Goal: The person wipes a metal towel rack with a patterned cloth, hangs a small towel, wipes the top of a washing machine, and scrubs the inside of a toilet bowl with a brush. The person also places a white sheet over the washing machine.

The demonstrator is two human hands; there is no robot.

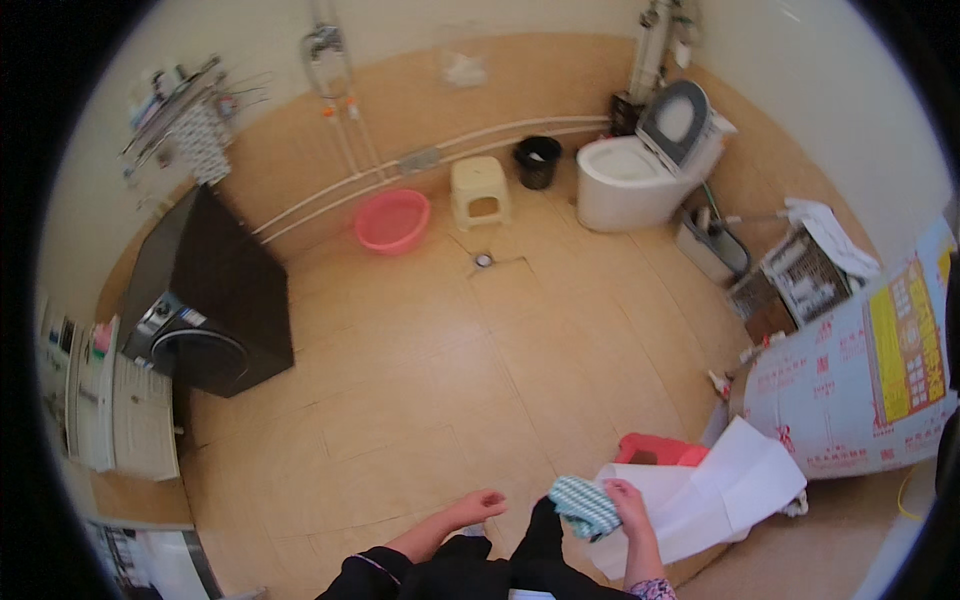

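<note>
My right hand (628,506) grips a folded green-and-white striped cloth (583,506) at its right end. The cloth hangs beside my dark trouser leg. White sheeting (750,469) lies close to that hand on the right, draped partly over a red plastic stool (660,450). My left hand (484,506) hovers in front of my body over the tan tiled floor (420,360). Its fingers are loosely curled, and I see nothing in them.
A dark front-loading washing machine (225,300) stands left beside a white washbasin cabinet (139,420). Along the far wall are a pink basin (392,223), a cream stool (480,191), a black bin (537,165) and a toilet (626,191). A large printed-covered object (825,390) bulges in from the right.
</note>
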